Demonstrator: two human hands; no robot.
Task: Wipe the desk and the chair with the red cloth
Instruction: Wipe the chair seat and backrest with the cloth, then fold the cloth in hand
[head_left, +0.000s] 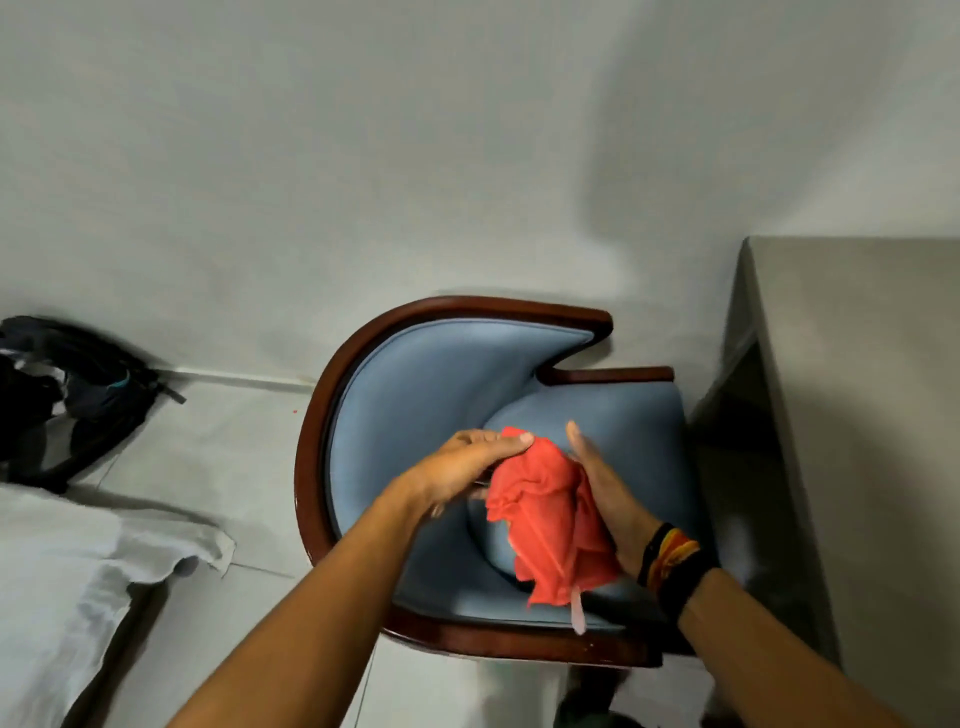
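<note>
The red cloth (548, 525) hangs bunched between both hands, above the seat of the chair (415, 395), which has blue upholstery and a dark curved wooden frame. My left hand (462, 467) pinches the cloth's upper edge with thumb and fingers. My right hand (605, 493), with dark and coloured bands on the wrist, grips the cloth's right side from behind. The grey desk (857, 415) stands right of the chair, its corner close to the chair's armrest.
A black backpack (62, 400) lies on the pale floor at the left, against the white wall. A white sheet on a bed (78, 582) fills the lower left. A strip of pale floor lies between bed and chair.
</note>
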